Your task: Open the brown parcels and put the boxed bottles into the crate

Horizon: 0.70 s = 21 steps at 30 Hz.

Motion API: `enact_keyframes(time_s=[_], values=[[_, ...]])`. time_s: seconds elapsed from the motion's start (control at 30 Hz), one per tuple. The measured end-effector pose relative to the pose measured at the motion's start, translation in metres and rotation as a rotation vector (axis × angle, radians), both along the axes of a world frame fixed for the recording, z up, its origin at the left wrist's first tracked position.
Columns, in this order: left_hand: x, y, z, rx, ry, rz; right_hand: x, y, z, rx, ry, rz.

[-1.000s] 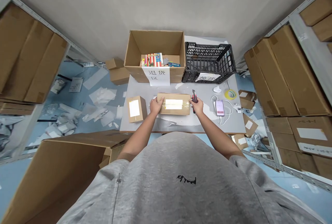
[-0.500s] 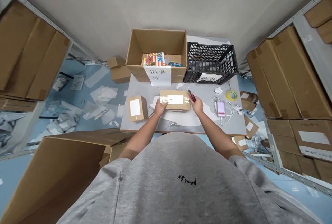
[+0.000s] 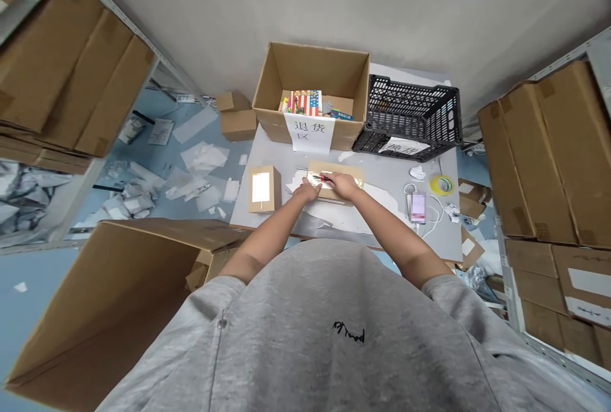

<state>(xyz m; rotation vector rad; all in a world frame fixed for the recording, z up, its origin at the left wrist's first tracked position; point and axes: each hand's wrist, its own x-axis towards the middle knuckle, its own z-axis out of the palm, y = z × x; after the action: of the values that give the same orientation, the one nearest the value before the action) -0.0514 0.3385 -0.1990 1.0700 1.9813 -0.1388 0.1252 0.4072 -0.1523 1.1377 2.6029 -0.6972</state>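
Head view: cutter (image 3: 326, 177) in right hand (image 3: 344, 185), tip leftward along parcel (image 3: 357, 172).

Along the far edge of the tabletop (image 3: 386, 173) we see an open carton (image 3: 315, 68) holding books (image 3: 305, 102), a paper sign (image 3: 312, 133) on its front, and a black crate (image 3: 410, 106) just beside it. A small sealed box (image 3: 261, 188) stands near the left edge. A phone (image 3: 418, 207) and a yellow tape roll (image 3: 442, 184) lie toward the right edge.
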Motion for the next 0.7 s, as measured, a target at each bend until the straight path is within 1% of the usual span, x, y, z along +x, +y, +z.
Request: enact_keyframes(time_s=[0.1,0.2,0.43,0.7], values=[[-0.002,0.002,0.002,-0.023,-0.024,-0.013,-0.013,0.001,-0.001,0.013,-0.052,0.022],[-0.002,0.002,0.0,-0.018,-0.026,-0.017,-0.021,0.0,-0.002,0.03,-0.095,0.023],[0.0,0.003,-0.004,-0.024,-0.013,-0.007,-0.025,-0.001,-0.007,0.031,-0.134,-0.007],[0.0,0.003,0.0,-0.014,0.008,-0.008,-0.03,-0.001,-0.01,0.044,-0.143,-0.004]])
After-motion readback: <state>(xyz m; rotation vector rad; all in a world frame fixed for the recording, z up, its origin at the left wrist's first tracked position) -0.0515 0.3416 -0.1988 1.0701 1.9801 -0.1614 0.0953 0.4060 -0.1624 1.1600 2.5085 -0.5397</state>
